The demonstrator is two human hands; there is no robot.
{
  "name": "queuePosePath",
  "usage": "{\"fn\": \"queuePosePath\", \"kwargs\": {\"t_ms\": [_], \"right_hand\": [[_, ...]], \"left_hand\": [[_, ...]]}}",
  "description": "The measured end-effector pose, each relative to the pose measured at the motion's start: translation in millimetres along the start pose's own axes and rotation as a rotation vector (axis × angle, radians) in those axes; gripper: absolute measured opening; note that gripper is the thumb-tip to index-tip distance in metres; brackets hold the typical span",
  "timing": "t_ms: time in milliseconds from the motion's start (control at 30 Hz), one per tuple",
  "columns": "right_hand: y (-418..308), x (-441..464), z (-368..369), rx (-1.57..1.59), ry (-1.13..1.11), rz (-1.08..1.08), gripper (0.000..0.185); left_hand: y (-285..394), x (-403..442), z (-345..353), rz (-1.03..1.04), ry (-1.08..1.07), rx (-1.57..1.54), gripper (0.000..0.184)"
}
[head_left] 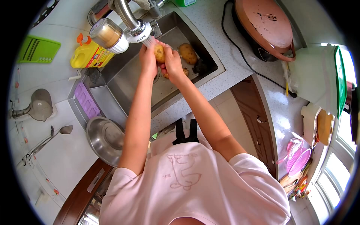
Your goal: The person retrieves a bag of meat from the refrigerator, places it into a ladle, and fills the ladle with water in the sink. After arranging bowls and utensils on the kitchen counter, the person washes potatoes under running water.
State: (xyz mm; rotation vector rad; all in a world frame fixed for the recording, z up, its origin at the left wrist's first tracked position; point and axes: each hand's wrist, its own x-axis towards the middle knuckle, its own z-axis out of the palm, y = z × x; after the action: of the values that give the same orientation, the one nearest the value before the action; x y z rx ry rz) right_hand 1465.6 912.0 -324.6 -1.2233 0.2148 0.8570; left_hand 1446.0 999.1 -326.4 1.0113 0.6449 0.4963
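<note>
Under the tap (139, 32), a yellowish potato (160, 54) sits between my two hands. My left hand (148, 58) is closed on its left side. My right hand (173, 62) grips the same potato from the right, its fingers partly hidden. Water streams from the tap's white filter head onto the potato and my left hand. Another potato (188, 53) lies in the metal sink (127, 78), right of my hands. Partly behind my right hand, more potato surface shows low in the basin. A dark clump (203, 66) lies near the sink's right wall.
Left of the sink stand a yellow bottle (92, 54), a purple mold-like tray (86, 100) and a metal bowl (107, 138). A pink-lidded electric pan (264, 26) sits on the right counter, with a black cord (243, 56) running along it. A brown cabinet door (253, 120) is below.
</note>
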Motion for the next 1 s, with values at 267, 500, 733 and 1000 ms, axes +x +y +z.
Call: {"fn": "queuePosePath", "kwargs": {"t_ms": [267, 500, 733, 1000], "right_hand": [[-10, 1, -19, 0.067, -0.082, 0.161, 0.045], [-16, 12, -30, 0.187, -0.283, 0.467, 0.045], [8, 7, -6, -0.012, -0.133, 0.048, 0.060], [0, 2, -8, -0.125, 0.041, -0.095, 0.063]], "left_hand": [[1, -22, -13, 0.082, -0.249, 0.238, 0.039], [11, -22, -24, 0.082, -0.431, 0.179, 0.043], [0, -8, -7, 0.031, 0.070, 0.189, 0.024], [0, -3, -2, -0.004, 0.054, 0.123, 0.027]]}}
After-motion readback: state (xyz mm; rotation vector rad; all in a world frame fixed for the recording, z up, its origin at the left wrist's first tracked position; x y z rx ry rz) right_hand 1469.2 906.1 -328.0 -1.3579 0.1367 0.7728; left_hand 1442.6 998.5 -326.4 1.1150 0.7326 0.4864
